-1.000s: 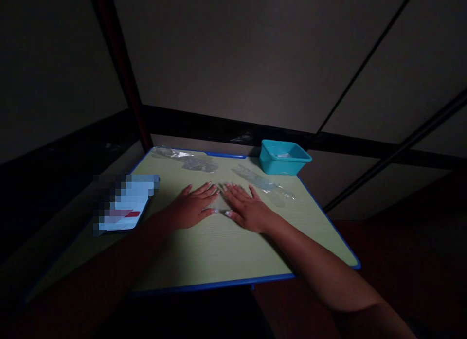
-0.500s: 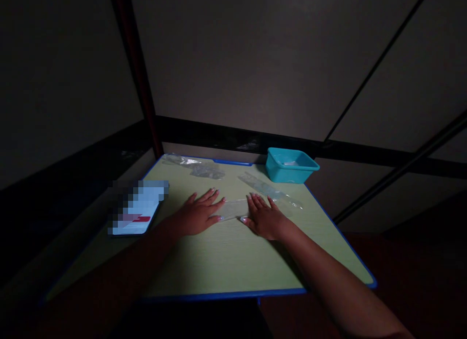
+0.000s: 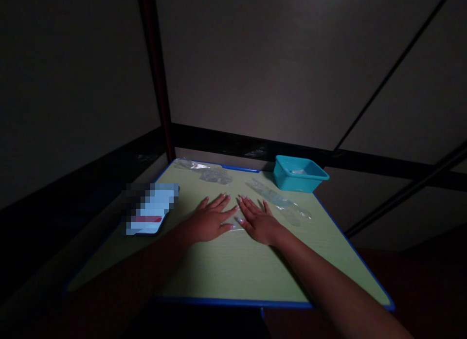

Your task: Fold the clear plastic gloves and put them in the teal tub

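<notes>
A clear plastic piece [image 3: 238, 224] lies flat on the pale green table [image 3: 233, 276], mostly covered by my hands. My left hand [image 3: 212, 219] rests palm down on its left part with the fingers spread. On its right part lies my right hand [image 3: 258, 221], also palm down, fingers stretched out and thumb apart. The two hands are close together, with a narrow gap between them. Just beyond my right hand, another long clear plastic piece [image 3: 272, 193] lies slantwise on the table.
Crumpled clear plastic [image 3: 215, 176] lies near the far left edge. A turquoise basket [image 3: 299, 180] with something pale inside stands at the far right corner. A lit phone-like screen [image 3: 155, 207], partly pixelated, is at the left. A wall [image 3: 255, 76] rises behind the table.
My hands have come closer together over the plastic, so less of it shows between them. The whole view has shifted, with the table now slightly further right and lower.
</notes>
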Available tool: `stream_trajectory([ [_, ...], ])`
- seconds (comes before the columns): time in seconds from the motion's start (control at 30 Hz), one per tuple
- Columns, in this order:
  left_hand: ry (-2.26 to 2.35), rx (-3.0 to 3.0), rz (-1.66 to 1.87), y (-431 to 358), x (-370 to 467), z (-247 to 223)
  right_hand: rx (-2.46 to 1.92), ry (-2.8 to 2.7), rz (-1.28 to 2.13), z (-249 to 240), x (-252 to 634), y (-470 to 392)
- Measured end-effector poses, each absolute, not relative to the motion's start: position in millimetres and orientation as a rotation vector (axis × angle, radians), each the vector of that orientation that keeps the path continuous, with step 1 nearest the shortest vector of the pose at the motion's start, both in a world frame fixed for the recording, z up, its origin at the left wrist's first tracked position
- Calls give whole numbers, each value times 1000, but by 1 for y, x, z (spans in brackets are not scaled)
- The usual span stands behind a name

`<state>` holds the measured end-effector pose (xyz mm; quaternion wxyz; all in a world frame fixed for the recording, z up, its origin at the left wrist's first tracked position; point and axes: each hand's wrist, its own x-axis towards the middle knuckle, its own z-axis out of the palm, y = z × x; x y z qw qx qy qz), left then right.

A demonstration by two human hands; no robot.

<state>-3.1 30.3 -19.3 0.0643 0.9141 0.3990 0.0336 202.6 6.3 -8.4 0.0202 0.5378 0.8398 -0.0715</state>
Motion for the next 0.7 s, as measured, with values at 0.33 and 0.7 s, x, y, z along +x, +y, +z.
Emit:
stream_trajectory([
  [0.33, 1239, 2670, 45, 31, -7, -15, 1729, 2484, -294, -6, 215, 6],
  [0.7, 1224, 2693, 139, 34, -12, -17, 1823, 2387, -278, -4, 223, 7],
])
